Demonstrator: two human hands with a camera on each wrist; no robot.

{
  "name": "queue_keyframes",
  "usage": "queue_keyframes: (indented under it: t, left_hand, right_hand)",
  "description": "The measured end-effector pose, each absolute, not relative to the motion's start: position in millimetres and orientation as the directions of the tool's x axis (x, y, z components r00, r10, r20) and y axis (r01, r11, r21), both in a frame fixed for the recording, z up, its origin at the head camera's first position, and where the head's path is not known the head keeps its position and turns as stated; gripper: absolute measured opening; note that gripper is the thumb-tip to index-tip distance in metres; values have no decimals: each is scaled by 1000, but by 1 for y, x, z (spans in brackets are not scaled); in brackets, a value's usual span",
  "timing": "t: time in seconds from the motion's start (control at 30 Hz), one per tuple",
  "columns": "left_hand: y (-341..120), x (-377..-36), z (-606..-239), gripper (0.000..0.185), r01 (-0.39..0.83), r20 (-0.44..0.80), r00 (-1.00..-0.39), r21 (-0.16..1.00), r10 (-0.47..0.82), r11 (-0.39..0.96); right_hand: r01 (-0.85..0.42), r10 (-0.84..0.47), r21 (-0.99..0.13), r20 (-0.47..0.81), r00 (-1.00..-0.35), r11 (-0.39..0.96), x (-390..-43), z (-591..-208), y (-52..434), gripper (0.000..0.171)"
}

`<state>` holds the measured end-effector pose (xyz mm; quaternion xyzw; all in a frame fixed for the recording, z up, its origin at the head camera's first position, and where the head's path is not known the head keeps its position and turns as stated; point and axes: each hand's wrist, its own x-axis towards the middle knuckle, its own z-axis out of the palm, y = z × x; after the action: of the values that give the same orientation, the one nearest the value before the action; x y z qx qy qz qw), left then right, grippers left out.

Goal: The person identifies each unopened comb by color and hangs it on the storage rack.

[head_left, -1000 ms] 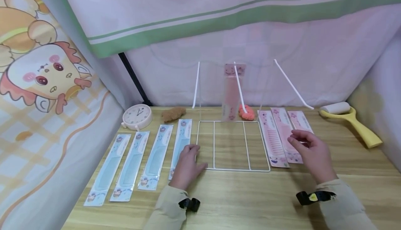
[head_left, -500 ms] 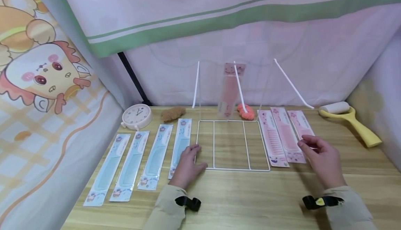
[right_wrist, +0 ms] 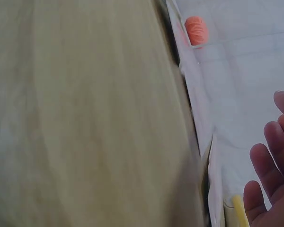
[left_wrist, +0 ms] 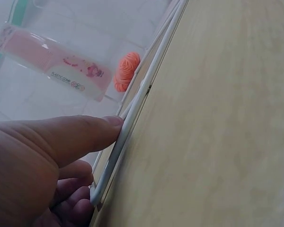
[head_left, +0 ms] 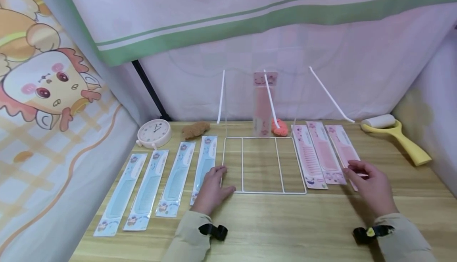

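Note:
My left hand [head_left: 213, 188] rests at the front left corner of a white wire display rack [head_left: 264, 193]; the thumb [left_wrist: 92, 135] lies along the front wire. A packaged pink comb [head_left: 263, 107] hangs from the rack's middle hook [head_left: 269, 95]. My right hand [head_left: 371, 184] is over the lower end of the rightmost packaged pink comb [head_left: 340, 143], its fingers loosely bent. The right wrist view shows nothing gripped in them. Two more packaged pink combs [head_left: 311, 160] [head_left: 325, 155] lie beside it. Several packaged blue combs [head_left: 175, 182] lie left of the rack.
A round white clock [head_left: 154, 133] and a brown fuzzy lump [head_left: 196, 130] stand at the back left. An orange yarn-like ball [head_left: 280, 128] sits behind the rack. To the right lies a yellow-handled lint roller [head_left: 401, 135]. Curtains enclose the wooden table [head_left: 271, 230].
My right hand has moved right and nearer, from over the middle pink comb to the rightmost one. The hanging pink comb swung left, then came back straight. My left hand stayed on the rack.

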<state>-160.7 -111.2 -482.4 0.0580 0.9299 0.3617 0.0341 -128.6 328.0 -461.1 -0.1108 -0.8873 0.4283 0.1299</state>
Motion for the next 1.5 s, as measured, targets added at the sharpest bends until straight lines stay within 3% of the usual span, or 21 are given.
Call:
queue_keyframes:
  t: [0.2, 0.4, 0.7, 0.97, 1.2, 1.5]
  left_hand:
    - [-111, -160, -483, 71, 98, -8, -990, 669, 139, 737]
    - [-112, -159, -482, 73, 93, -9, -991, 678, 134, 729]
    - [-112, -159, -480, 73, 97, -6, -991, 677, 137, 730]
    - [-112, -159, -476, 72, 87, -14, -991, 683, 133, 725]
    - [-111, -160, -479, 73, 67, -34, -992, 685, 124, 725]
    - [-112, -159, -479, 71, 89, -14, -991, 684, 136, 724]
  right_hand:
    - [199, 317, -738, 22, -948, 645, -130, -467, 340, 60]
    - [206, 303, -657, 35, -952, 725, -133, -473, 355, 70]
    - [269, 295, -552, -43, -955, 790, -133, -477, 368, 99]
    - [324, 295, -420, -134, -946, 848, -132, -464, 373, 108]
    - [448, 327, -435, -326, -887, 781, -139, -460, 382, 113]
    - [465, 372, -549, -280, -885, 695, -137, -466, 385, 115]
